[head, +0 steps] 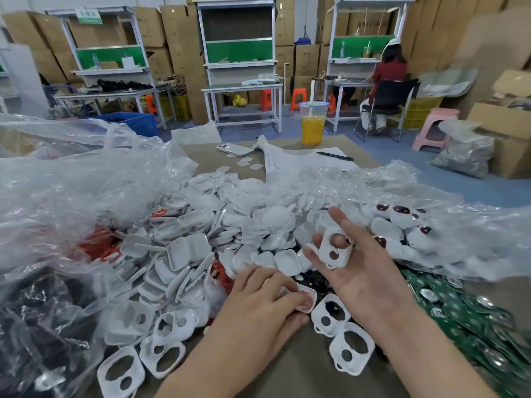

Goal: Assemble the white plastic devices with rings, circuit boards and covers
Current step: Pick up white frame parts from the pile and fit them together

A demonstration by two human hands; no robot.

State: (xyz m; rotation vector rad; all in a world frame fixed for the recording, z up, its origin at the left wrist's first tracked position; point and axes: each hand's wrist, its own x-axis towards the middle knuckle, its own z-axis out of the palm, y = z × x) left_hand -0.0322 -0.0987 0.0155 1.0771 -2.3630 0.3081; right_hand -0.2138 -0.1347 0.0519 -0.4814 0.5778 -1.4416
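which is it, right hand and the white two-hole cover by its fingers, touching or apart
Touching. Head view: the white cover rests on fingers of the right hand, one fingertip showing through its upper hole.

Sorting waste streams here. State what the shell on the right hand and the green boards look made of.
Shell on the right hand: probably moulded plastic, opaque white, smooth with soft sheen, thin walls around cutouts. Green boards: likely laminate circuit board, glossy green coating with silvery metal discs.
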